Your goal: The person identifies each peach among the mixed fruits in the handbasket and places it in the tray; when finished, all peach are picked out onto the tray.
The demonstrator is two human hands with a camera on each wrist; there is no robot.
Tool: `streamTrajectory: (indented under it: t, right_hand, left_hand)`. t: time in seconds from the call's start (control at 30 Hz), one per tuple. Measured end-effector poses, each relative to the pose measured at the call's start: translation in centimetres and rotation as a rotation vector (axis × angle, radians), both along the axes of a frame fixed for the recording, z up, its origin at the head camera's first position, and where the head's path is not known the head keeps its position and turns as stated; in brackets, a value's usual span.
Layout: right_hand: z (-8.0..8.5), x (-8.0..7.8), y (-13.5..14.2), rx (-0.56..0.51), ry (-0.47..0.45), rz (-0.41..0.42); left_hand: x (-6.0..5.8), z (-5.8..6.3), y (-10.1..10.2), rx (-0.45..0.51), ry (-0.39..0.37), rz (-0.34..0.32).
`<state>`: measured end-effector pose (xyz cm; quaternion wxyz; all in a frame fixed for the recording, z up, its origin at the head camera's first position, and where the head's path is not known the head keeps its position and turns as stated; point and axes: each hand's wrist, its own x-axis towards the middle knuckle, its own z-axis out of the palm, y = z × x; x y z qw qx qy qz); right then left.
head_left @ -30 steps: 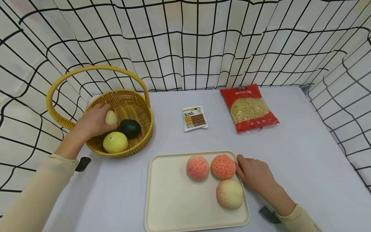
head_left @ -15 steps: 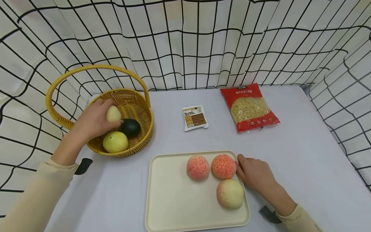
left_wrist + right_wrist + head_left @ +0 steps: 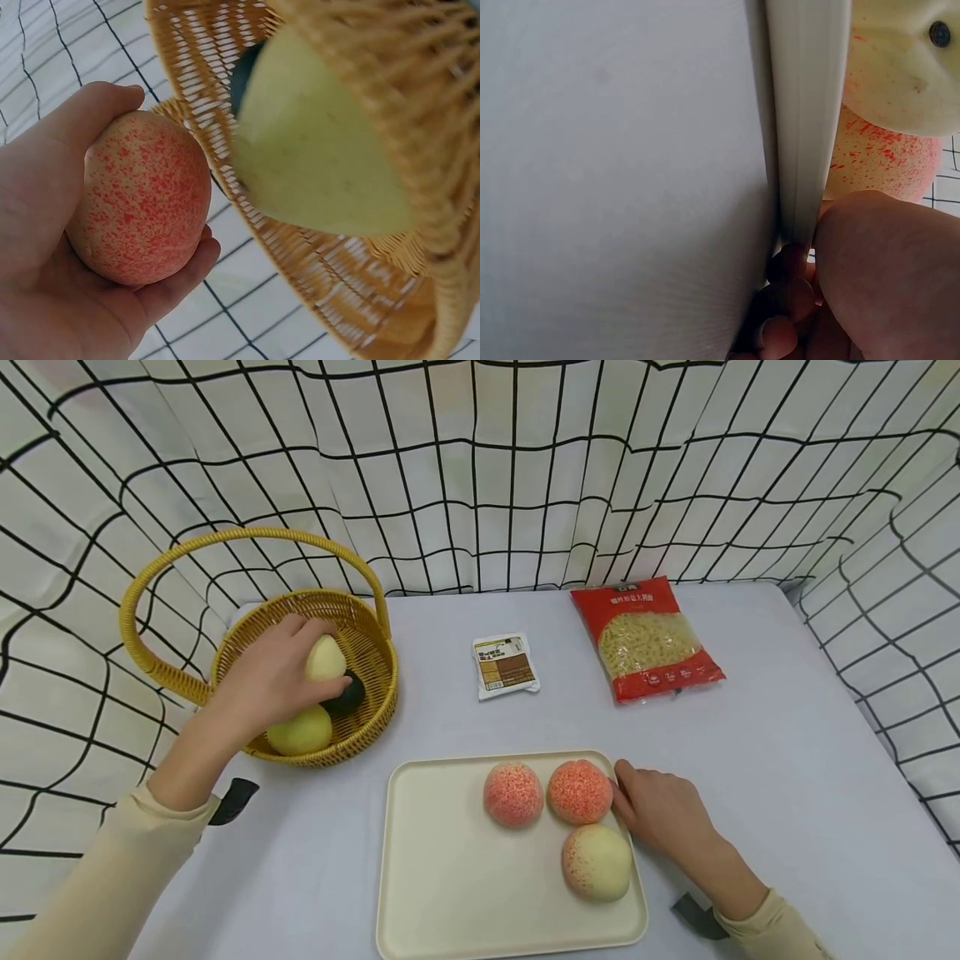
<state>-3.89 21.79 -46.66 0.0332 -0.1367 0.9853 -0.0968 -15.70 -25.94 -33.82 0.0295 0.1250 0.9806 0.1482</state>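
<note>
My left hand grips a pale peach and holds it over the wicker basket. Red specks cover the side of this peach that faces the left wrist view. Below the hand, a yellow-green fruit and a dark green avocado lie in the basket, both partly hidden. My right hand pinches the right edge of the cream tray, thumb over the rim and fingers curled below it. Two reddish peaches and a paler peach sit in the tray's right half.
A small brown-and-white packet lies behind the tray. Farther right is a red bag of pasta. Black wire mesh stands along the back and sides of the white table. The basket's tall handle arches above its opening.
My left hand has lifted the peach from the basket's left side and carried it rightward, over the avocado. My right hand and the tray have stayed in place.
</note>
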Motion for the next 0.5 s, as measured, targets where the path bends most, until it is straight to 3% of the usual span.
streamTrajectory:
  t: [0.27, 0.5]
  right_hand:
    - [0.0, 0.0, 0.0, 0.005, 0.002, 0.002]
    - [-0.1, 0.0, 0.0, 0.005, -0.001, 0.000]
  left_hand:
    - [1.2, 0.7, 1.8, 0.026, 0.041, -0.069]
    - [2.2, 0.6, 3.6, 0.037, 0.111, -0.185]
